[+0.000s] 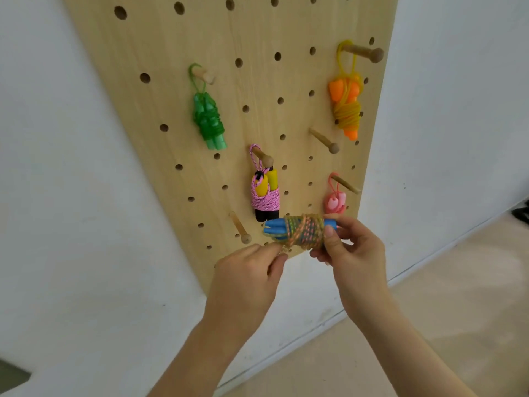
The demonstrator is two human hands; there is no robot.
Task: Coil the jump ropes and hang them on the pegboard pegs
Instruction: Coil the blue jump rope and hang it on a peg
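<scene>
A jump rope with blue handles (276, 227) and multicoloured cord wound around them lies sideways in front of the pegboard's (160, 47) lower edge. My right hand (352, 247) grips its right end, thumb on the coil. My left hand (252, 267) pinches the loose cord end just below the coil. Several coiled ropes hang on pegs: a green rope (207, 118), an orange rope (346, 106), a pink and yellow rope (264, 193) and a small pink rope (335, 202). Two pegs are bare: one peg (325, 141) at mid right, another peg (240, 227) at lower left.
The wooden pegboard leans against a white wall (57, 196). A beige floor (458, 296) lies at lower right, with a dark object (522, 212) at the right edge.
</scene>
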